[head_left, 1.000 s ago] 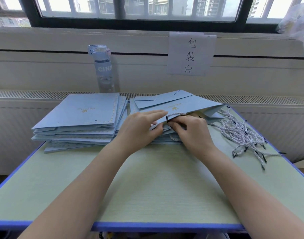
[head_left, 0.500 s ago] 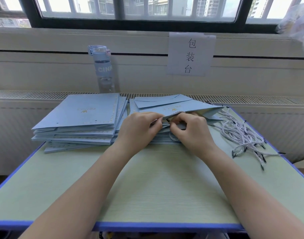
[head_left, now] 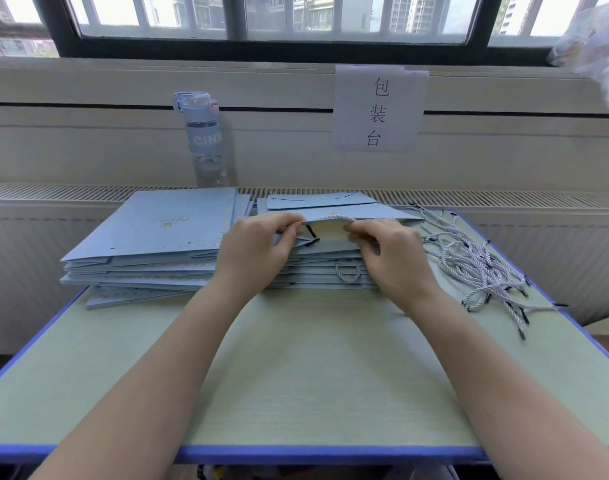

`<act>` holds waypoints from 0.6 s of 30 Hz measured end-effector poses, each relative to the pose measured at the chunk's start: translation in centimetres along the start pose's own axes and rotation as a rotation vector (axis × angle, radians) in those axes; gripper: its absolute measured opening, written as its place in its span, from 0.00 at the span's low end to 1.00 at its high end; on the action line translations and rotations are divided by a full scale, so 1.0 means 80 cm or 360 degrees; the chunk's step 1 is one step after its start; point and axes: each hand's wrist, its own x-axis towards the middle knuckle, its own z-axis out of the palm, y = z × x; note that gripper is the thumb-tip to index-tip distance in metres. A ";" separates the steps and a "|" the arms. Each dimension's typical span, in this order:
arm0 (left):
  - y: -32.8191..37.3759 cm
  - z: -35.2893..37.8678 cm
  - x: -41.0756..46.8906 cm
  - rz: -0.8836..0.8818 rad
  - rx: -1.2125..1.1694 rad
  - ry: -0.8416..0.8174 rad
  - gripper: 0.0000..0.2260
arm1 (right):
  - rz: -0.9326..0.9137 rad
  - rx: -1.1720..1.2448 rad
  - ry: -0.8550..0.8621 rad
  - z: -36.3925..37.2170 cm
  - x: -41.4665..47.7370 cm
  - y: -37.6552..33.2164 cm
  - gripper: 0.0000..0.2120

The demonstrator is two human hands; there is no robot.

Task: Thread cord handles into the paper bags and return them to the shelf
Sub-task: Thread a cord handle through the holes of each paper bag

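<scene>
Two stacks of flat light-blue paper bags lie at the table's far side: a left stack (head_left: 157, 237) and a right stack (head_left: 324, 271). The top bag (head_left: 375, 214) of the right stack has its mouth lifted, showing a pale inside. My left hand (head_left: 258, 251) pinches the bag's upper edge at the left. My right hand (head_left: 389, 254) pinches the same edge at the right, where a white twisted cord handle (head_left: 330, 218) runs along the rim. Two black cord tips (head_left: 311, 235) hang inside the mouth. A looped handle (head_left: 348, 271) sticks out of a lower bag.
A heap of loose white cords with black tips (head_left: 479, 268) lies at the table's right side. A clear water bottle (head_left: 206, 140) stands behind the left stack on the radiator ledge. A paper sign (head_left: 379, 109) hangs on the wall. The green table (head_left: 296, 375) has a blue front edge.
The top bag's far end has dropped flatter while its mouth opened wider. My hands have moved apart along the edge, and the cord now lies along the rim with black tips showing inside.
</scene>
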 end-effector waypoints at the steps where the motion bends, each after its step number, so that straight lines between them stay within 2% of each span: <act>1: -0.004 -0.002 0.001 -0.0031 -0.0010 0.0038 0.11 | -0.0035 -0.0011 0.0077 -0.003 0.002 0.003 0.09; 6: -0.009 -0.003 0.003 -0.0125 -0.0022 0.0110 0.08 | -0.0130 -0.0168 0.0385 -0.017 0.010 0.010 0.15; 11: -0.007 -0.003 0.003 -0.0107 -0.0021 0.0103 0.10 | -0.0132 -0.0405 0.0361 -0.011 0.010 0.018 0.18; 18: -0.009 -0.004 0.002 -0.0087 0.0161 0.0096 0.09 | -0.0012 -0.0434 0.0248 -0.010 0.010 0.032 0.16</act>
